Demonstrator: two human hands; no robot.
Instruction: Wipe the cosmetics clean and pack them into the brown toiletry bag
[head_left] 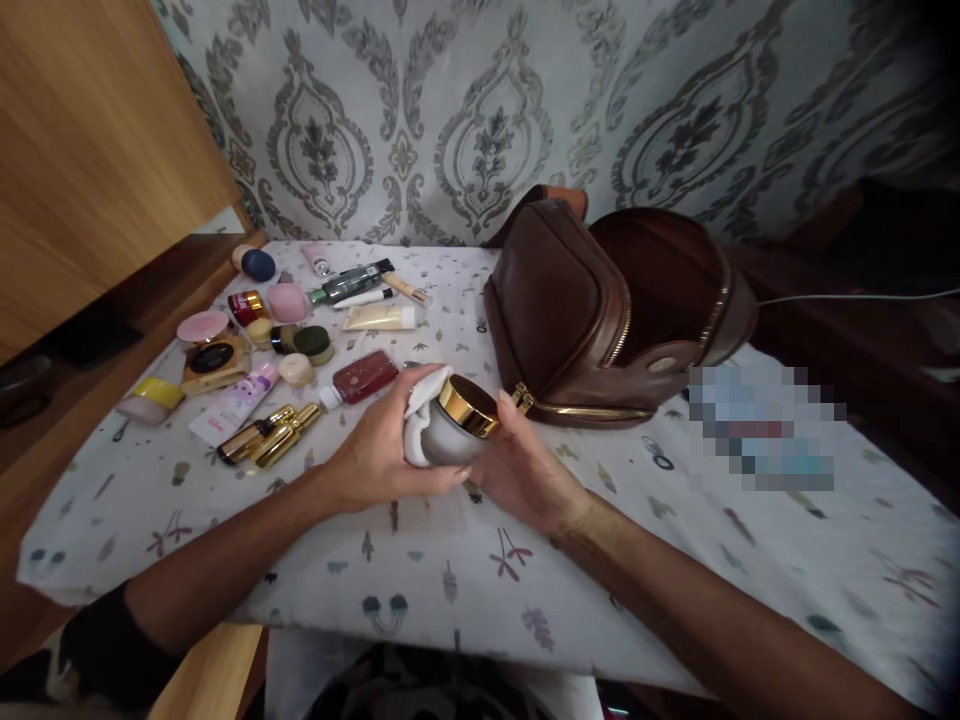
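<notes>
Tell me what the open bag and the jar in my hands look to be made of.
The bag looks like smooth brown leather, real or imitation, with a soft sheen and brass-coloured zip teeth. The jar seems to be frosted glass or plastic, cloudy and pale; its lid has a mirror-bright gold band, metal or metallised plastic.

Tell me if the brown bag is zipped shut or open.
Open: the brown bag shows its dark inside, and the zipper teeth on either side stand apart.

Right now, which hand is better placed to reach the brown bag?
Probably the right hand: it is nearer the brown bag, while the left hand holds the white cloth against the jar.
</notes>
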